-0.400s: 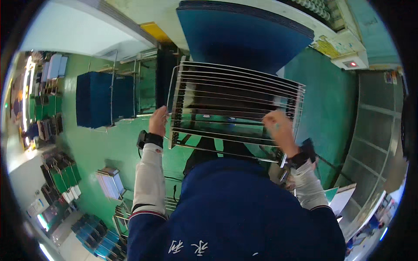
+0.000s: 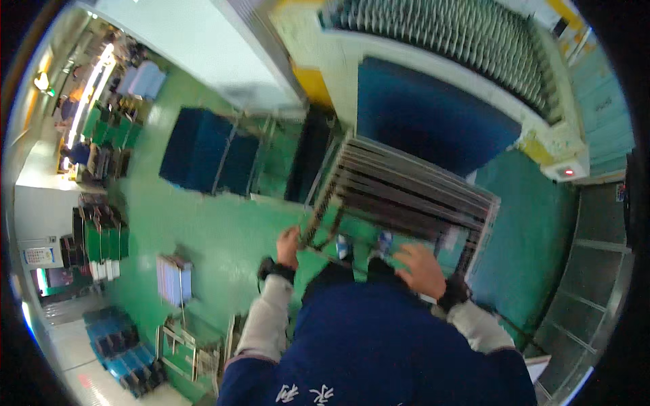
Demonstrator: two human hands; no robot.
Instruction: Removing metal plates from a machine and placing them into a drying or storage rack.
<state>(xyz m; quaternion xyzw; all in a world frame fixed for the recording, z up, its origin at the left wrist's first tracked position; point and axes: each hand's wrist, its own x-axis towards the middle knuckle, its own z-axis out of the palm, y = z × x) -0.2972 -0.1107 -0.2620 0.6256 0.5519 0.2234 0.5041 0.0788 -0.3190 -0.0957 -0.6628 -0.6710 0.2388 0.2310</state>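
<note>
A metal wire rack (image 2: 489, 233) with many parallel bars stands in front of me, blurred by motion. My left hand (image 2: 288, 247) is at its near left corner, fingers curled in against the side frame. Over the rack's near right part, my right hand (image 2: 420, 267) reaches in from the right. Its fingers are stretched out and apart, with nothing seen in them. Just beyond the rack, large dark blue panels (image 2: 433, 115) lean against a cream-coloured machine.
A spiral-ribbed row (image 2: 447, 40) runs along the machine top, near a control box (image 2: 567, 170) with a red light. More dark blue panels (image 2: 203, 152) stand in a rack at left. A stand with pale sheets (image 2: 175, 281) and an empty frame (image 2: 183, 345) sit on the green floor.
My view has turned and shifted, so the rack appears farther right and more tilted. The right hand's fingers have spread out and lie lower, nearer my body. The left hand stays beside the rack.
</note>
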